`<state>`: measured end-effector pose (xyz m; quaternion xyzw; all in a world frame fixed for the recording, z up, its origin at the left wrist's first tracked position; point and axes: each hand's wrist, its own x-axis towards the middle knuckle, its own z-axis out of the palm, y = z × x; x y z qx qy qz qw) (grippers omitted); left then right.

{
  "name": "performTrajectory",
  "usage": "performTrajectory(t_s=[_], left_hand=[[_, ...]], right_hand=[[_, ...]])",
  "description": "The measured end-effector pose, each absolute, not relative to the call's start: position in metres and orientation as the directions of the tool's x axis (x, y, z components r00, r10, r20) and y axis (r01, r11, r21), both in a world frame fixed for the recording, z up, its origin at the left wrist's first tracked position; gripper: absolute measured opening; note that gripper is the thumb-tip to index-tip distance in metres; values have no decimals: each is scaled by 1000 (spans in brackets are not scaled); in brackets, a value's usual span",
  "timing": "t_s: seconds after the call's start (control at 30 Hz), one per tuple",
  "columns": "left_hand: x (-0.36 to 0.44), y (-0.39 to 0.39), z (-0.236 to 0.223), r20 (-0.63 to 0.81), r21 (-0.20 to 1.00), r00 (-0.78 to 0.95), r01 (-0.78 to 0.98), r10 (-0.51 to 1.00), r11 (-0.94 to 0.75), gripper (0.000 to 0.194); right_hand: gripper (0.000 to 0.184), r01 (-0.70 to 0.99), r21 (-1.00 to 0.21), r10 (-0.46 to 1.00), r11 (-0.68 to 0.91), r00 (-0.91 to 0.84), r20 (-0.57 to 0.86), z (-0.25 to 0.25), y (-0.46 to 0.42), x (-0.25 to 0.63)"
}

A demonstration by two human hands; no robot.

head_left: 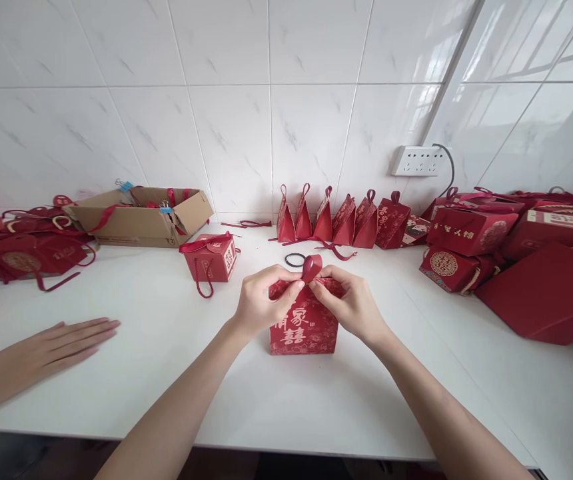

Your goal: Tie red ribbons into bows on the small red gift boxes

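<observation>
A red gift box (pixel 311 330) with pale Chinese characters stands upright on the white table in front of me. From its top rises a loop of dark red ribbon (pixel 312 268). My left hand (pixel 269 297) pinches the ribbon's base from the left, thumb and forefinger together. On the other side my right hand (pixel 349 300) pinches the ribbon too, and its thumb nearly meets the left one. Fingers of both hands cover the box's upper corners. Just behind the box lies a black ring-shaped band (pixel 295 260).
Several peaked red boxes (pixel 324 220) line the wall. A cardboard carton (pixel 136 223) with ribbons and a small red box (pixel 211 257) are left of centre. Piled red boxes (pixel 471 230) crowd the right. Another person's hand (pixel 66 347) lies flat at left. A power strip (pixel 419 161) hangs on the tiles.
</observation>
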<state>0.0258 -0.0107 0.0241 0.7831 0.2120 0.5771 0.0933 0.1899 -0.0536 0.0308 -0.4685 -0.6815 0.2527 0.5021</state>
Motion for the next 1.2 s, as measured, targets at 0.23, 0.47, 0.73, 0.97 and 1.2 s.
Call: performTrajectory(t_s=[0.23, 0.47, 0.73, 0.97, 1.2], left_hand=[[23, -9, 25, 815, 450, 299, 211, 496, -868, 11], [26, -11, 24, 694, 636, 281, 192, 663, -747, 13], [27, -12, 26, 607, 717, 317, 178, 729, -674, 18], [27, -12, 25, 586, 728, 333, 183, 739, -660, 13], [27, -13, 27, 580, 731, 328, 194, 746, -654, 13]], right_hand=[[20, 385, -818, 894, 428, -46, 446, 32, -55, 190], [22, 386, -816, 894, 430, -59, 444, 32, -54, 192], [17, 387, -809, 891, 442, -85, 446, 33, -55, 194], [14, 384, -803, 884, 455, -89, 458, 32, -54, 193], [12, 371, -774, 852, 513, -114, 511, 27, -53, 194]])
